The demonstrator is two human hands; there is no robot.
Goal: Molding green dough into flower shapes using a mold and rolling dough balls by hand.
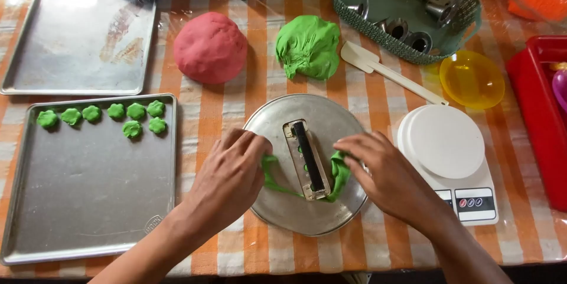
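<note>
1. While both hands work over the round metal plate [307,213], the step in hand looks like pressing or pulling a strip of green dough [339,172] through the small rectangular metal press [307,159] that lies on the plate's middle.
2. The green dough sits on the plate, coming out on both sides of the press: a thicker piece on the right, a thinner strand [277,185] on the left.
3. The left hand [227,180] lies palm down at the plate's left edge, its fingers curled closed on the left end of the dough.
4. The right hand [384,172] comes in from the right, fingers bent narrow and pinching the thicker green piece just beside the press.
5. Both forearms angle in from the bottom of the view, wrists low over the striped tabletop [260,89].
6. By my judgement, the next move calls for an even pull from both sides, with the press kept from sliding on the smooth plate.
7. Shaped green pieces [133,120] already rest on the near baking tray [88,201]; a green dough lump [308,46] and a pink dough ball [210,48] wait beyond the plate.
</note>
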